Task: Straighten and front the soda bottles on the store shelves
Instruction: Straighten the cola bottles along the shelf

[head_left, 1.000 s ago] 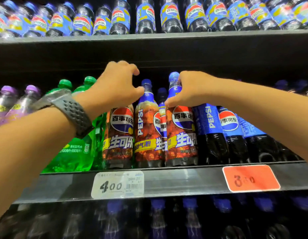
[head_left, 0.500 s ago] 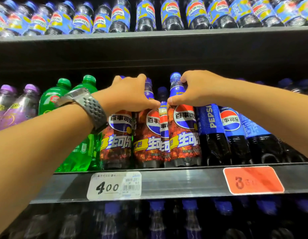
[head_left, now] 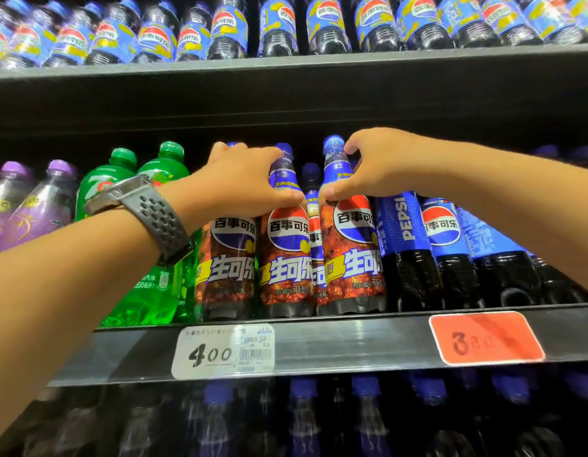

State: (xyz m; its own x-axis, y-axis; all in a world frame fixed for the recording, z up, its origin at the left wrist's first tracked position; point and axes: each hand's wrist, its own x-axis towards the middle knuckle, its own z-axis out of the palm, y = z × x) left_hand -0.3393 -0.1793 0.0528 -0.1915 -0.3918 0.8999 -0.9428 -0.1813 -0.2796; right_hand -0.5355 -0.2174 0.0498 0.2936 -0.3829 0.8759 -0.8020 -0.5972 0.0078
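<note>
Bottles [head_left: 286,278] with brown labels are lined up along the front of the middle shelf [head_left: 352,341], at the centre of the frame, upright and with labels turned outward. The middle bottle [head_left: 284,232] is gripped at its neck by the left hand [head_left: 239,183], with the thumb pressed on the shoulder and the fingers curled over toward the cap. The top of the left bottle [head_left: 225,258] is hidden behind that hand. The right bottle [head_left: 350,245] is held at its neck by the right hand [head_left: 371,169], thumb on the shoulder and forefinger hooked just beside the blue cap. The two thumbs are close together. A fourth bottle [head_left: 314,239] is set back between the two held ones. Blue bottles [head_left: 404,242] are packed just to the right, green bottles [head_left: 147,291] just to the left, and purple bottles [head_left: 22,206] at the left edge. A watch [head_left: 154,212] is worn on the left wrist. A white tag [head_left: 223,351] and an orange tag [head_left: 487,338] are fixed to the shelf's edge. Further rows are seen on the top shelf [head_left: 286,62] and, blurred, at the bottom.
</note>
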